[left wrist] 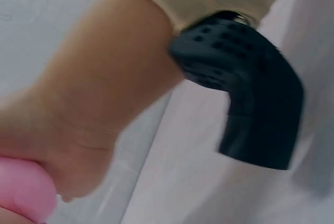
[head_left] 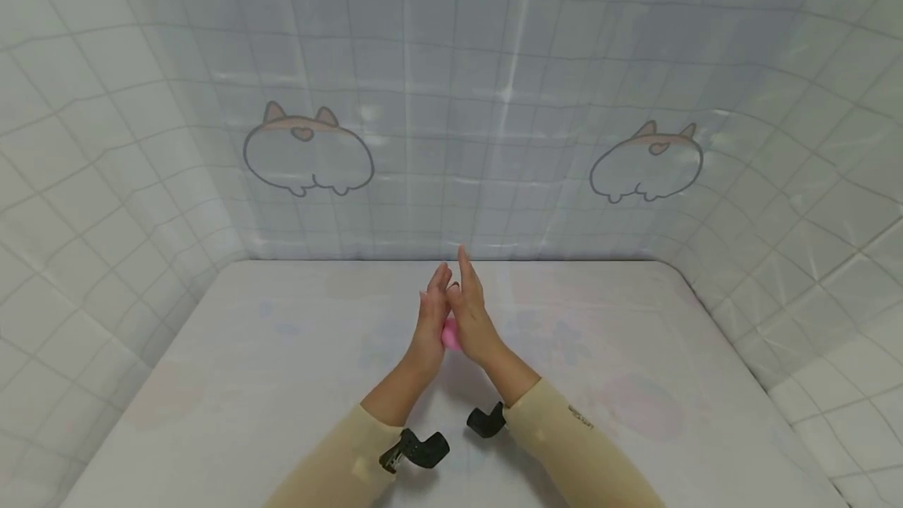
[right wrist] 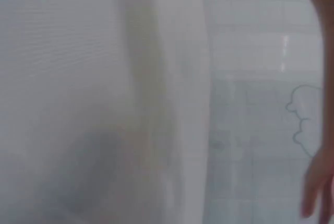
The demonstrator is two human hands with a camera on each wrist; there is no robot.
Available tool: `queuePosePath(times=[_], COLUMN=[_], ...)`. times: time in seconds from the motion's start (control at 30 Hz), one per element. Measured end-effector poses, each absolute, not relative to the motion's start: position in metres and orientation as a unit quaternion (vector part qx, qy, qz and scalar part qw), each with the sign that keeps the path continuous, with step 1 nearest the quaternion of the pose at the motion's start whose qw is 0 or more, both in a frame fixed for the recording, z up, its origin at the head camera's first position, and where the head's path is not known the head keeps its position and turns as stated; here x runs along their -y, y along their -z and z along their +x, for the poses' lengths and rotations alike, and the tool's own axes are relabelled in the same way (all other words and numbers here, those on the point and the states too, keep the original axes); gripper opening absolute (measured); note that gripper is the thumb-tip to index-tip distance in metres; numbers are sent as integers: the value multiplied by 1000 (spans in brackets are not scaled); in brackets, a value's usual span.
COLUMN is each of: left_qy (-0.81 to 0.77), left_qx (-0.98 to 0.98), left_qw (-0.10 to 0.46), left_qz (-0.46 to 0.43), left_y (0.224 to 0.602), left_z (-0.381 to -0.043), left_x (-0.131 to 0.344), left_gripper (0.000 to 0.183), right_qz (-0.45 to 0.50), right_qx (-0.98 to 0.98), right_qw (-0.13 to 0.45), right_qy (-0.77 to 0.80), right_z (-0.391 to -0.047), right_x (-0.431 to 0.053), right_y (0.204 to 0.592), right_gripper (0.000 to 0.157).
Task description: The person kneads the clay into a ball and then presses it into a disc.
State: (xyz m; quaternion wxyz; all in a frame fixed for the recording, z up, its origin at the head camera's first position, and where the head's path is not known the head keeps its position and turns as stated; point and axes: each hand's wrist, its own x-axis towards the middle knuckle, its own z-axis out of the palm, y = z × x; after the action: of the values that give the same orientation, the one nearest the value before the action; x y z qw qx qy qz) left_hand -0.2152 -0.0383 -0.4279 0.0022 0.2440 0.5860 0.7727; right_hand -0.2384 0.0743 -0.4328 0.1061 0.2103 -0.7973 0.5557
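A smooth, rounded pink lump (head_left: 451, 334) sits between the two palms, over the middle of the table. My left hand (head_left: 431, 328) presses it from the left with fingers straight and pointing forward. From the right, the palm of my right hand (head_left: 474, 321) faces it, its fingers also extended. The fingers of both hands come close together in front of the lump. In the left wrist view the pink lump (left wrist: 26, 188) shows at the lower left, against the base of a palm. Most of the lump is hidden by the hands.
A pale table (head_left: 282, 382) with faint printed shapes lies beneath. Behind it hangs a gridded sheet (head_left: 480, 179) with two cartoon animal drawings, and similar sheeting flanks both sides. Black wrist devices (head_left: 423, 449) stick out from the beige sleeves (head_left: 339, 461).
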Motion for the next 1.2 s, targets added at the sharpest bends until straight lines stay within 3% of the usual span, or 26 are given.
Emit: queuePosePath(times=[0.33,0.63,0.8,0.97,1.2], left_qy=[-755,-704,-688,-642,-625], left_qx=[-588,-660,-683,-725,-739], left_qw=[-74,-99,-81,-65,-10], left_qz=[282,243,234,243,253], left_y=[422,428,432,438,439], left_z=[-222,-231,-234,-232,-221], left_x=[40,37,37,36,33], left_gripper=[92,91,97,100,90], right_qz=[240,299,308,320,296], right_qx=[784,704,651,641,649], right_qw=[93,98,77,93,119], right_qy=[-565,-636,-689,-691,-690], right_z=[-223,-213,-209,-206,-207], right_x=[-70,-70,-73,-77,-81], right_y=[441,445,440,429,421], right_gripper=[85,82,84,86,89])
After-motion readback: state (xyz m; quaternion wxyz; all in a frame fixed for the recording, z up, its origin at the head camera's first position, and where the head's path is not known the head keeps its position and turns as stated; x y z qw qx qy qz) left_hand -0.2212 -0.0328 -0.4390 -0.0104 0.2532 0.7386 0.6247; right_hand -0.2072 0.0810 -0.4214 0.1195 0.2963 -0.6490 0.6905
